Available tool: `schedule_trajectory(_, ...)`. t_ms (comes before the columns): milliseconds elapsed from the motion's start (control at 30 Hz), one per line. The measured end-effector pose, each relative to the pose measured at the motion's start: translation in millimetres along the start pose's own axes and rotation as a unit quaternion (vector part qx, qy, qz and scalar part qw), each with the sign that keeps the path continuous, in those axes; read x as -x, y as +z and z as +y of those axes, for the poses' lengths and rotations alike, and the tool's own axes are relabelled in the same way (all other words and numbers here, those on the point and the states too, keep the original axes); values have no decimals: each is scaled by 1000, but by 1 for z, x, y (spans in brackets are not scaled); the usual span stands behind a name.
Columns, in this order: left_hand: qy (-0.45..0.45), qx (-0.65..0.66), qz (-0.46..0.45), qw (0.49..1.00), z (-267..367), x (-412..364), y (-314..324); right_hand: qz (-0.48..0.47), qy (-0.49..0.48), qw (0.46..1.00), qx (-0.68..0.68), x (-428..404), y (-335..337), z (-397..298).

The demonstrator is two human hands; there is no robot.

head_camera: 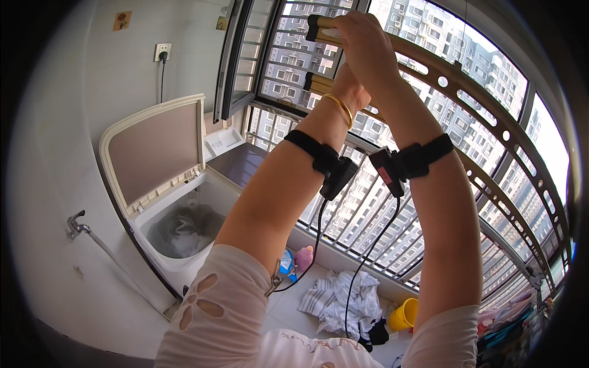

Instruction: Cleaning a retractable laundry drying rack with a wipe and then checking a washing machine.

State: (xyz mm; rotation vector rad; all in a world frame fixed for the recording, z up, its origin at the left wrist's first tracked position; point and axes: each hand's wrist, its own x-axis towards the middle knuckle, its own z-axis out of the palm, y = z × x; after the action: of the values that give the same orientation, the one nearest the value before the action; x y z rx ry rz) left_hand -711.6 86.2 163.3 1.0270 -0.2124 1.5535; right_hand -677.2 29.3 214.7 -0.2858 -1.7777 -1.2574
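Both my arms reach up towards a gold-brown metal drying rack with slotted rails. My right hand (368, 43) is closed over the upper rail (474, 106) near its black-capped left end. A small white piece (332, 32), perhaps cloth or tissue, shows under its fingers. Just below, my left hand (353, 87) with a gold bangle (341, 106) is by the lower rail (320, 83). My right wrist partly covers it, so its grip is hidden. Black straps with small cabled devices (338, 177) sit on both forearms.
A washing machine (179, 269) stands at left, lid (156, 147) raised, with water and laundry inside. White clothes (349, 299) lie on the floor beside a yellow bucket (404, 314) and a pink bottle (304, 258). An open window sash (237, 60) and railings border the balcony.
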Motion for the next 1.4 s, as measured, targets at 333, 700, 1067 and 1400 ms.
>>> schedule_trajectory(333, 31, -71, -40, 996, 21, 7, -22, -196, -23, 963, 184, -16, 28, -20)
schedule_trajectory(700, 30, -54, -105, 993, 16, 6, -28, -241, 76, 943, 218, -14, -13, -25)
schedule_trajectory(1067, -18, 101, -7, 995, 17, 30, 6, -206, 52, 954, 210, 30, -55, 19)
schedule_trajectory(1400, 34, 87, 25, 995, 15, 14, -4, -186, 62, 966, 166, 48, -97, 26)
